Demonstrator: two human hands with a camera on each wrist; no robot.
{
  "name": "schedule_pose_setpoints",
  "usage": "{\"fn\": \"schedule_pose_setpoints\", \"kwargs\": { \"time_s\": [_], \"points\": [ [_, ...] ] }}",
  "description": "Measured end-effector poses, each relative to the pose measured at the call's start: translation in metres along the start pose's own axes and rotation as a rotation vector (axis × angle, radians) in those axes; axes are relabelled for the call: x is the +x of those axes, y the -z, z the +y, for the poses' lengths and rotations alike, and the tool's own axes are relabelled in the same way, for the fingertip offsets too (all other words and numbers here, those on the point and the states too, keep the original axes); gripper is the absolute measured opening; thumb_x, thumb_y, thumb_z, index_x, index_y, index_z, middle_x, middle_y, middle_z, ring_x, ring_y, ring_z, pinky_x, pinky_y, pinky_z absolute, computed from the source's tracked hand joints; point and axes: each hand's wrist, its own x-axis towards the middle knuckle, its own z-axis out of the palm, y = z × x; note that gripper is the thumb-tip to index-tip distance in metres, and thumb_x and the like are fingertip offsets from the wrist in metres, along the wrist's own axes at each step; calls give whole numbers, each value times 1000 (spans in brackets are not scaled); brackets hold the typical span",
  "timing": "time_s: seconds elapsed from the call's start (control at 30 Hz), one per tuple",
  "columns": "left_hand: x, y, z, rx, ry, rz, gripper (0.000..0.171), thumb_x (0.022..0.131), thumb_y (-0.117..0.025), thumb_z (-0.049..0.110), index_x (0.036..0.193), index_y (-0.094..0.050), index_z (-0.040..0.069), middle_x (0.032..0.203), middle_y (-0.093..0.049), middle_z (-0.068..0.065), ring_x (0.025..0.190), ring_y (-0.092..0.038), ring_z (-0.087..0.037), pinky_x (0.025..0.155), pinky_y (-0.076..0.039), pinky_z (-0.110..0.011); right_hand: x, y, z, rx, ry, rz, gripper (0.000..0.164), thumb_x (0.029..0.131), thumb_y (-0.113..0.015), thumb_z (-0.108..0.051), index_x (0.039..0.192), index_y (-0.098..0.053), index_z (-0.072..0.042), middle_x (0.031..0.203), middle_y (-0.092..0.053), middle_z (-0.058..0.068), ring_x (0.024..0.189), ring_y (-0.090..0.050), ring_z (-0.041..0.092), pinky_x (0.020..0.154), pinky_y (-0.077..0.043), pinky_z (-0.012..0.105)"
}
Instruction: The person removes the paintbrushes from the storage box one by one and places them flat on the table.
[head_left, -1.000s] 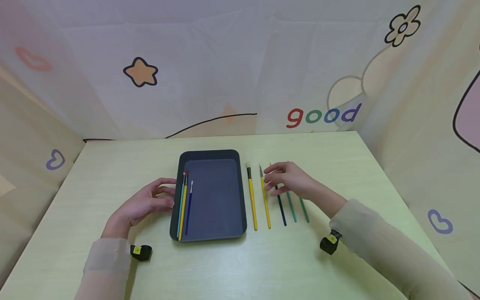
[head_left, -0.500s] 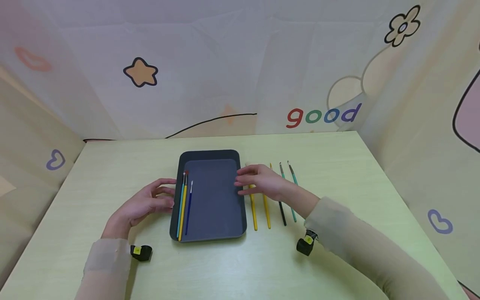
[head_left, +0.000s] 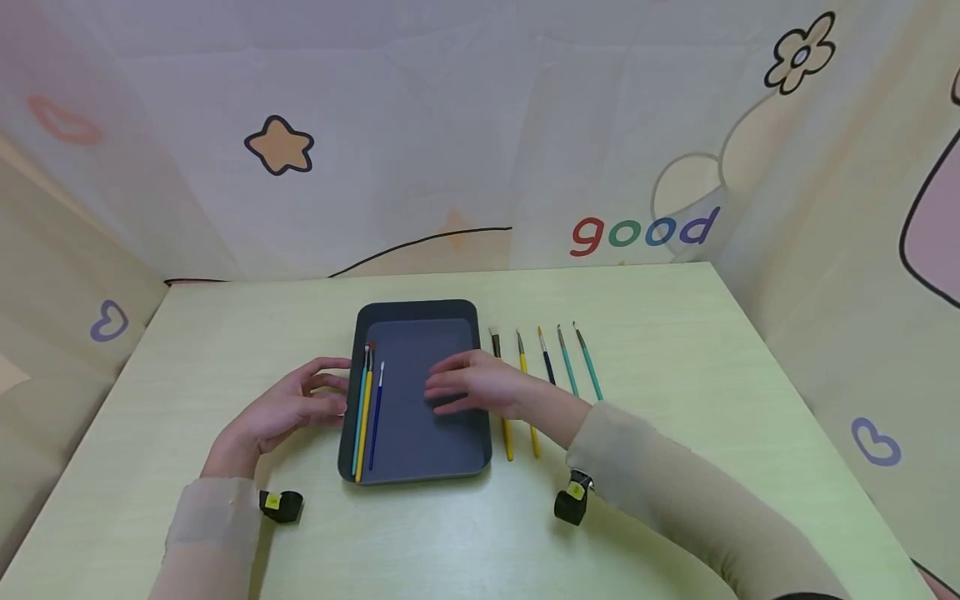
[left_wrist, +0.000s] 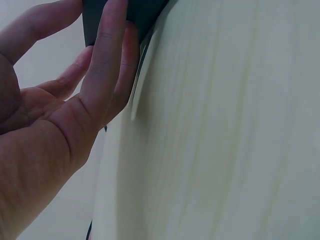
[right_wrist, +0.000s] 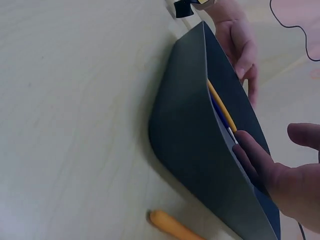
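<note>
A dark grey tray [head_left: 420, 454] lies on the table. Inside, along its left side, are a teal paintbrush [head_left: 357, 429], a yellow paintbrush [head_left: 364, 421] and a shorter blue paintbrush [head_left: 377, 417]. My left hand [head_left: 288, 408] rests its fingertips against the tray's left wall, fingers loosely bent; the left wrist view shows the fingers [left_wrist: 107, 55] at the tray's side. Over the tray's right half hovers my right hand [head_left: 483, 385], fingers spread and holding nothing. Its forearm partly covers the paintbrushes to the right of the tray.
Right of the tray lie two yellow paintbrushes [head_left: 535, 443], a dark blue paintbrush [head_left: 547, 358] and two teal paintbrushes [head_left: 589, 364], roughly parallel. A printed curtain [head_left: 420, 150] stands behind the table [head_left: 247, 333].
My right hand has moved left, from above the row of paintbrushes to over the tray. The left hand stays at the tray's side, and the paintbrushes have not moved.
</note>
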Motion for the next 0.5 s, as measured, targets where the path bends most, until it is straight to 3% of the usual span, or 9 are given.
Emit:
{"fn": "schedule_pose_setpoints", "kwargs": {
  "time_s": [0.5],
  "points": [
    [1,1,-2,-8,8,0,71,97,-67,4,156,-29,2,136,-46,-29,107,-63,-31,95,-56,-42,20,-34,14,120,-33,-77,48,106,-52,-3,147,-38,17,146,-50,29,137,-50,37,104,-50,49]
  ]
}}
